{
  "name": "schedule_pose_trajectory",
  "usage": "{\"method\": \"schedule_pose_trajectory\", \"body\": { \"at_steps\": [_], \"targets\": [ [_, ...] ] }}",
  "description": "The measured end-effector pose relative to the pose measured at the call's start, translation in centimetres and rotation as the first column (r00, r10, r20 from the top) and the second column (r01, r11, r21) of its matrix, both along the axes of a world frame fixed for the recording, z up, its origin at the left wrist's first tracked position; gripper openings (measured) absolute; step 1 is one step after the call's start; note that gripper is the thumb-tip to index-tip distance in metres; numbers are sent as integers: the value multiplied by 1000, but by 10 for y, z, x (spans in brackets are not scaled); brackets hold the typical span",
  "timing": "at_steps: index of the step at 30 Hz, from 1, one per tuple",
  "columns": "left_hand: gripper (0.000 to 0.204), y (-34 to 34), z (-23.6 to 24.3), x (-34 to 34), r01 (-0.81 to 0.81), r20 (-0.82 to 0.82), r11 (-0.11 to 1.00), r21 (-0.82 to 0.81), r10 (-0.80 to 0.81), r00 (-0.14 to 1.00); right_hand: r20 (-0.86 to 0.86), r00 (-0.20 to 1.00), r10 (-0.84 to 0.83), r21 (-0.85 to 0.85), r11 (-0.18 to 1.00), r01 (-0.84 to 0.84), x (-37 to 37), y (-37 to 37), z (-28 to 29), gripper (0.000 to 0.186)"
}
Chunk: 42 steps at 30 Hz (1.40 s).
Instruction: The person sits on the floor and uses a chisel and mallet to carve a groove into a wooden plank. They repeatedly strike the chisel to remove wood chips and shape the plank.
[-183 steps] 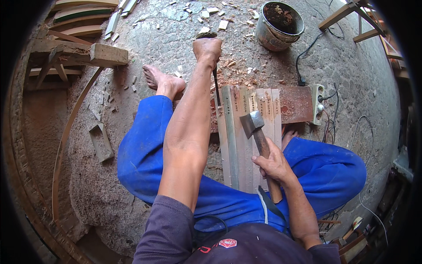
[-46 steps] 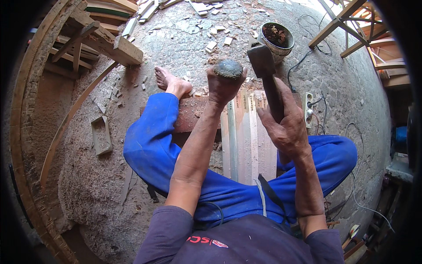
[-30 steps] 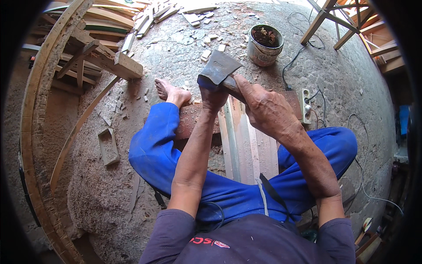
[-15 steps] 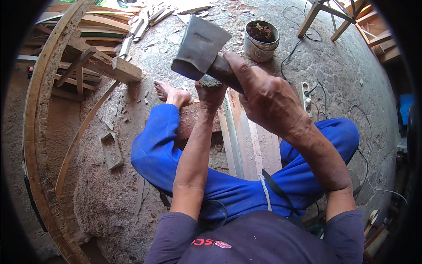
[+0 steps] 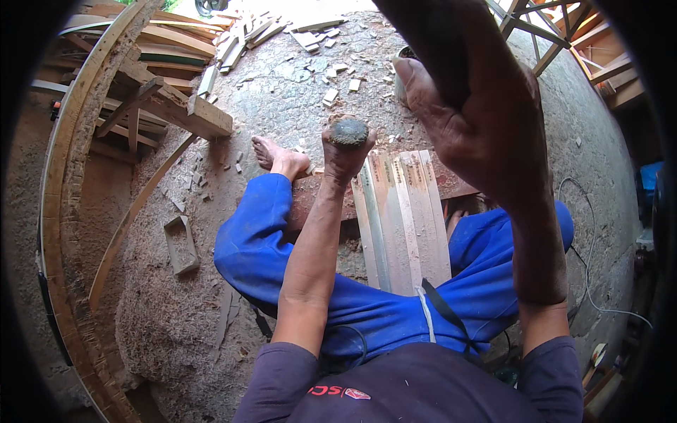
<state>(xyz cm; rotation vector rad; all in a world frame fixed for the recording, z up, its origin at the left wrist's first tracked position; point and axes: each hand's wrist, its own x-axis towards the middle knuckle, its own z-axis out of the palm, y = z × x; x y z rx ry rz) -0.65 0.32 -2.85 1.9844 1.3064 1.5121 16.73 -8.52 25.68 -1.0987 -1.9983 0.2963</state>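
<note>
We are seeing a bucket (image 5: 400, 88) standing at 1 o'clock, mostly hidden, so we cannot tell its contents. A shallow wooden box (image 5: 181, 245) is lying near 9 o'clock on the dusty floor (image 5: 159, 303); its inside is looking dusty too.

Our hands are staying apart from each other. The left hand (image 5: 347, 151), at 12 o'clock, is wrapping tightly around a tool (image 5: 349, 132), whose round, grey, rough-edged end is facing up at us; its shaft is hiding below the fist. The right hand (image 5: 486, 127), at 2 o'clock, is gripping a dark handle (image 5: 437, 49) that is running out past the upper edge.

Just right of the middle, wooden strips (image 5: 398, 225) are lying side by side across a red-brown board (image 5: 455, 185). They are showing pale, pinkish and grey-green faces, crumbs, and rows of dark marks at their far ends. Their long axis is running from 6 to 12 o'clock, leaning slightly toward 11.
</note>
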Motion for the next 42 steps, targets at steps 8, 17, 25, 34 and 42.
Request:
{"method": "schedule_pose_trajectory", "body": {
  "at_steps": [8, 17, 25, 34, 42],
  "targets": [
    [39, -38, 10, 19, 121, 197, 992, 41, -127, 972, 533, 831, 163, -421, 903, 93, 19, -4, -137, 61],
    [19, 6, -3, 5, 114, 305, 986, -122, -72, 950, 82, 996, 46, 168, 984, -60, 16, 10, -46, 64],
    [25, -16, 2, 16, 248, 610, 963, -109, -132, 781, 625, 769, 136, -323, 941, 96, 3, 19, -114, 63],
    [21, 10, 2, 6, 182, 439, 956, -232, -64, 896, 193, 972, 132, -215, 973, -89, 21, -4, -107, 66],
    [23, -5, -1, 12, 47, 271, 976, -212, 13, 963, -272, 960, 69, 239, 971, -2, -6, 26, -11, 53]
  ]
}}
